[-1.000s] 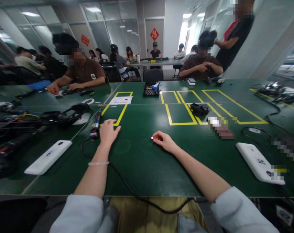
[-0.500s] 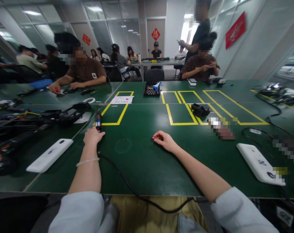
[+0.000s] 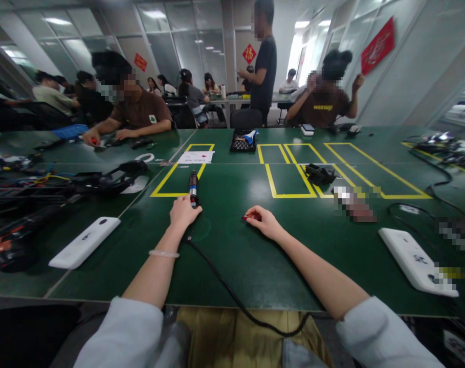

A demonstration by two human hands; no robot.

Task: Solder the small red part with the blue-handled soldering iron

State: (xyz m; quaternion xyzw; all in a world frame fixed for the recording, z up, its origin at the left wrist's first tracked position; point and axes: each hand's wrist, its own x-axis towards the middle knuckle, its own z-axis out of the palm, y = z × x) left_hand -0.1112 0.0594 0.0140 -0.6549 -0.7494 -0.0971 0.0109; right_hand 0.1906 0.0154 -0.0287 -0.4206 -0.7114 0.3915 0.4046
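My left hand (image 3: 183, 213) is closed around the rear of an electric screwdriver (image 3: 193, 185), a slim dark tool with a blue band and a silver section. Its narrow tip points away from me, over the right side of a yellow taped outline. A black cable (image 3: 217, 279) runs from near this hand down over the table's front edge. To the right, my right hand (image 3: 263, 222) rests low over the green table (image 3: 224, 245), its fingers pinching a small red piece (image 3: 245, 217). Most of that piece is hidden by the fingers, so its kind does not show.
White numbered slabs lie left (image 3: 85, 242) and right (image 3: 416, 261). A black tray (image 3: 243, 148) of small parts stands farther back, with a black part (image 3: 320, 174) to its right. Black assemblies and wires (image 3: 105, 179) crowd the left. Co-workers sit across the table.
My left hand has moved right with the screwdriver, closer to my right hand. My right hand stays about where it was. A standing person has moved left; a seated co-worker has raised both hands.
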